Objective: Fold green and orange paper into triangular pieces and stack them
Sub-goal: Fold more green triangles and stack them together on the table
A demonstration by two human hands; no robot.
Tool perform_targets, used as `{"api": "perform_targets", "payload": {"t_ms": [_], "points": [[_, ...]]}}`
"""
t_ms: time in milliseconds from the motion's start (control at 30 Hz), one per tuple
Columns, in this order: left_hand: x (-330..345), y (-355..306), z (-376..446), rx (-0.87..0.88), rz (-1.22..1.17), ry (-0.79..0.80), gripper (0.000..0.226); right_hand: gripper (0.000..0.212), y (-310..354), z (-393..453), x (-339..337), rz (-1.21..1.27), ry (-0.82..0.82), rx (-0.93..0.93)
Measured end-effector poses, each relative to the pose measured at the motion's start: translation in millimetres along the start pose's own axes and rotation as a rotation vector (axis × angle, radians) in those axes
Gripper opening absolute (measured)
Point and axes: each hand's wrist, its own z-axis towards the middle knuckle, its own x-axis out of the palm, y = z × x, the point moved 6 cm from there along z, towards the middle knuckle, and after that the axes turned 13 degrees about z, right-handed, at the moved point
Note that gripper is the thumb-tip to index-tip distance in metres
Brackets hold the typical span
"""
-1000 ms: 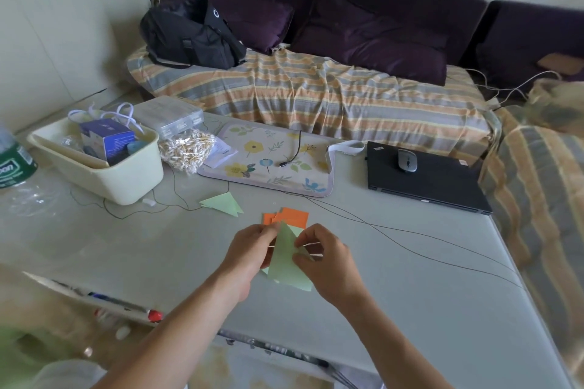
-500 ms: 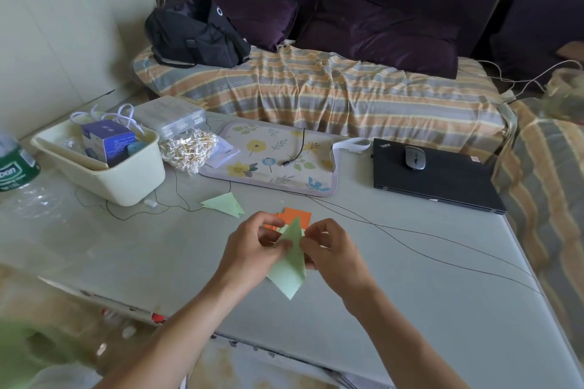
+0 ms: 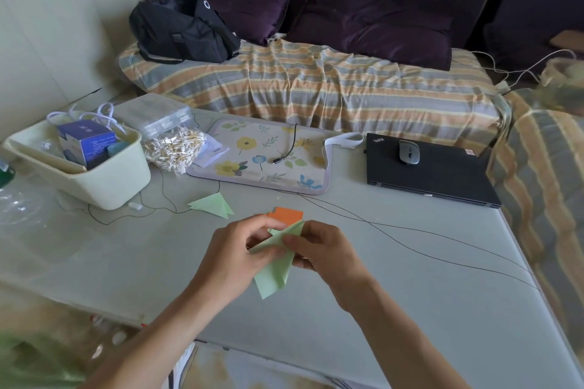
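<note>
Both hands hold a light green paper (image 3: 274, 271) above the grey table (image 3: 395, 294), near its front middle. My left hand (image 3: 235, 251) pinches its left side and my right hand (image 3: 325, 251) pinches its upper right; the sheet is partly folded, with a point hanging down. Just behind my hands lies orange paper (image 3: 286, 215), partly hidden by my fingers. A folded green triangle (image 3: 213, 205) rests flat on the table further left.
A cream bin (image 3: 104, 180) with a blue box stands at the left, a bag of small sticks (image 3: 175, 150) beside it. Further back lie a floral mat (image 3: 268, 161) and a shut black laptop (image 3: 433, 172) with a mouse. Thin black cables (image 3: 410, 230) cross the table.
The green sheet has been folded over: earlier it was held flatter and upright, now its top edge is creased diagonally between my fingers. My hands have drawn closer together.
</note>
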Motion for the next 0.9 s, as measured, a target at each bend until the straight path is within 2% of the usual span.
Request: {"api": "perform_targets", "payload": {"t_ms": [200,533,900], "points": [[-3.4,1.1,8.6,0.0,-0.015,-0.015,0.021,0.017,-0.9,-0.4,1.7,0.004,0.058,0.052],[-5.1,9.8,14.2,-0.056,-0.036,-0.059,0.018,0.019,-4.6,12.0,5.3,0.011,-0.004,0.049],[-7.4,5.5,10.1,-0.046,-0.102,-0.043,0.022,0.018,-5.4,9.0,7.6,0.009,0.023,0.025]]}}
